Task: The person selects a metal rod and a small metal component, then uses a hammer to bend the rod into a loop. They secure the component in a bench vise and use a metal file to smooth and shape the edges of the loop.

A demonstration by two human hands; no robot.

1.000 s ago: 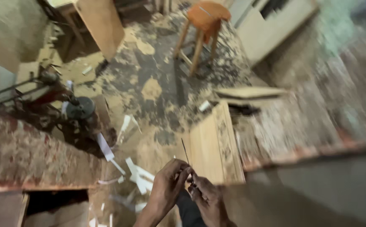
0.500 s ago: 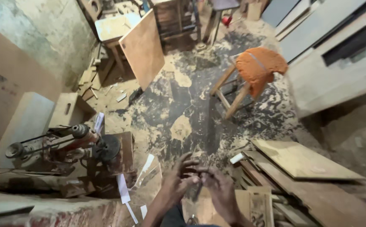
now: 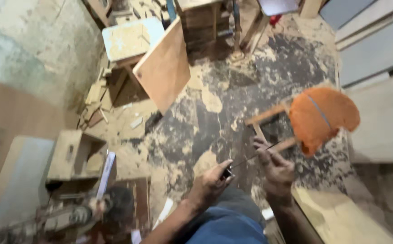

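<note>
My left hand (image 3: 212, 183) is closed around the dark handle end of a thin dark rod-like tool (image 3: 250, 159). The thin shaft runs up and right to my right hand (image 3: 275, 169), whose fingertips pinch its far end. Both hands are held in front of my blue-clothed lap (image 3: 225, 223), over a sawdust-covered floor. An orange-topped wooden stool (image 3: 320, 117) stands just beyond my right hand.
A leaning plywood board (image 3: 162, 68) and a small table (image 3: 131, 38) stand at the back. A wooden box (image 3: 72, 156) and a power tool (image 3: 70, 214) lie at the left. Grey panels (image 3: 377, 49) fill the right side, with a board (image 3: 336, 214) low at right.
The view has swung up and left across the workshop. My hands have drawn apart along the thin tool, the right one now out at its tip.
</note>
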